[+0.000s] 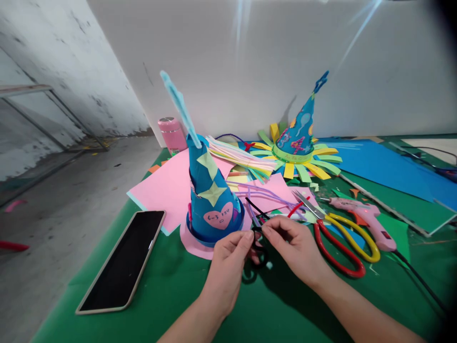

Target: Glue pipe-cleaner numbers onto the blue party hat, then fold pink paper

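Low over the table's front, my left hand [231, 255] and my right hand [293, 243] face each other, fingers pinched on one black pipe cleaner [263, 259]. It curls into a loop below the fingertips, and a straight end sticks up beyond them. Just behind my left hand stands a blue paper cone hat [200, 183] with pale green stars, a pink heart and a light blue fuzzy stem on top. Purple pipe cleaners [262, 190] lie behind my hands. To the right of my right hand rest open scissors [342, 233] with red and yellow handles.
A phone [124, 259] lies at the left. Beyond the scissors is a pink glue gun [364, 216] with a cord. At the back stand a second cone hat [298, 136] with a paper-strip brim and a pink bottle [172, 133]. Pink paper [167, 183] and blue sheets [385, 166] cover the green table.
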Demonstrator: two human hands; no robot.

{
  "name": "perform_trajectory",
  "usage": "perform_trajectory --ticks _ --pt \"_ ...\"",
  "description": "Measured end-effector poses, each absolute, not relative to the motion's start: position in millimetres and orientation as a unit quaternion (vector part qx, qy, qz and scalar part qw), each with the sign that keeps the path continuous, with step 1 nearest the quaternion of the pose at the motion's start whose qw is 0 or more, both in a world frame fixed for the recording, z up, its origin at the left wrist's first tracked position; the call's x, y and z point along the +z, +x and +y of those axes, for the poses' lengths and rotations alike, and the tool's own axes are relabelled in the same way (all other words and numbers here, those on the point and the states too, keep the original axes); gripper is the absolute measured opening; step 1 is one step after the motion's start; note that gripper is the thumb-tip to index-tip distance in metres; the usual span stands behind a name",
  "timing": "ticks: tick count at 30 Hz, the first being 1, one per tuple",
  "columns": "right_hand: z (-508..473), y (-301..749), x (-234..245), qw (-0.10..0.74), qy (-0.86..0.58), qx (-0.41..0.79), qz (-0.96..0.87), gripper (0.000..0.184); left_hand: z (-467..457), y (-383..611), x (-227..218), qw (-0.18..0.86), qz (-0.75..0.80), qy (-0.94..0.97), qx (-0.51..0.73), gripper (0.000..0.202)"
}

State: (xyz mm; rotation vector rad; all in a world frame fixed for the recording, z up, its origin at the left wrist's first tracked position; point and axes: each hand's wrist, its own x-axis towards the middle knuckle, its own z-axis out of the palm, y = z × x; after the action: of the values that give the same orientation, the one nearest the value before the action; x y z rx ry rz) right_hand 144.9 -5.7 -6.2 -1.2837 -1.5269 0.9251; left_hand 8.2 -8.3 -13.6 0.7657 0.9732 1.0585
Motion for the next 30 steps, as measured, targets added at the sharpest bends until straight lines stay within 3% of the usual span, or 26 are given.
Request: perform_trajectory --ticks 4,11,14,18,22,30 --pt "-4.2 147.4 -7.7 0.465 -0.529 0.387 -0.595 0.017 -8.6 7.3 -11.1 0.714 0.41 0.32 0.469 0.021" --pt "-3.6 151.1 -8.9 0.462 -0.534 0.39 -0.591 0.025 -6.7 4.8 -12.6 0.675 0.451 0.364 0.457 0.013" --pt "-3.8 152.7 -8.7 0.433 -0.525 0.43 -0.594 0.032 -4.5 3.0 -12.7 0.666 0.456 0.355 0.472 0.015" --pt "-7.3 148.5 -6.3 0.366 -0.487 0.502 -0.614 0.023 -3.0 2.2 -11.9 0.658 0.453 0.354 0.486 0.016" --pt "-10.0 143.6 -5.1 0.376 -0.514 0.429 -0.641 0.016 -3.3 1.6 -11.3 0.631 0.463 0.386 0.488 0.017" --pt "-12.6 144.8 -6.1 0.378 -0.521 0.32 -0.695 0.015 -4.6 -0.5 -13.2 0.453 0.516 0.593 0.421 0.015"
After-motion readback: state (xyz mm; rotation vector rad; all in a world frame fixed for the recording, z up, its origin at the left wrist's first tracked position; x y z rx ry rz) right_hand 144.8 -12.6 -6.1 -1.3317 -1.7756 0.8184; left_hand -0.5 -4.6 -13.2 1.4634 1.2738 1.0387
